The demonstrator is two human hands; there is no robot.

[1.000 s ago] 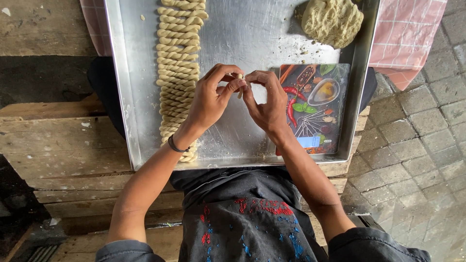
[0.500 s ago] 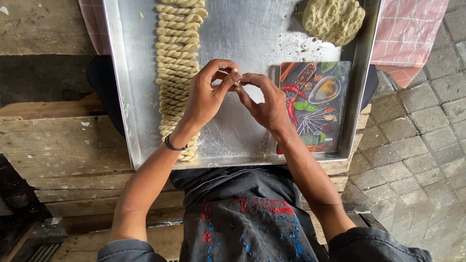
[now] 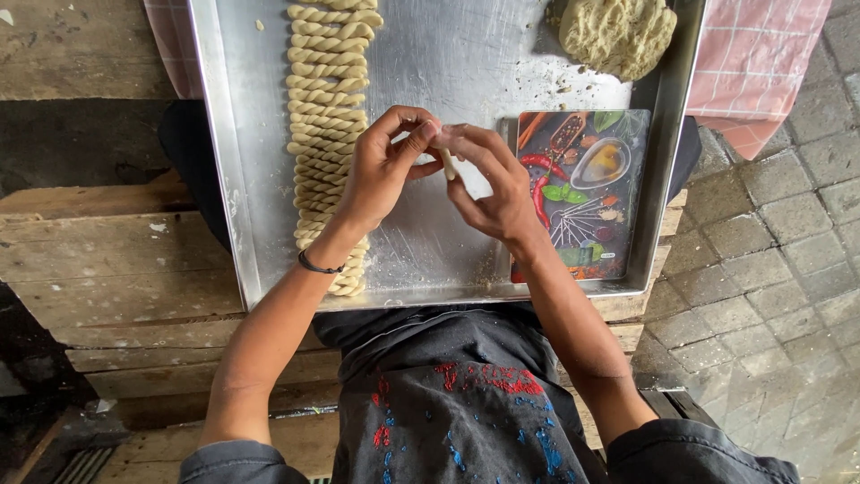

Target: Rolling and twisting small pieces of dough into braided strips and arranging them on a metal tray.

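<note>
Head view: nearest the camera, a dark shirt (image 3: 466, 403) with red and blue marks is seen, and two bare forearms reach forward over a metal tray (image 3: 215, 134) that rests on wooden planks (image 3: 107, 269). A dark band (image 3: 318, 266) is worn on the left wrist. Above the tray's middle the left hand (image 3: 381, 170) and right hand (image 3: 493, 184) are brought together, and a small dough strip (image 3: 446, 163) is pinched between them. The fingertips of both hands are closed on the strip's upper end; its lower end hangs free, just below the fingers, so its long axis runs roughly toward the camera. Both hands are equally close to it. Left of the hands, partly under the left forearm, a row of twisted dough pieces (image 3: 327, 90) is laid down the tray. To the right a printed board (image 3: 578, 193) lies flat. Farthest off, a dough lump (image 3: 618, 34) sits in the tray's corner, with a checked cloth (image 3: 761, 63) beyond.
</note>
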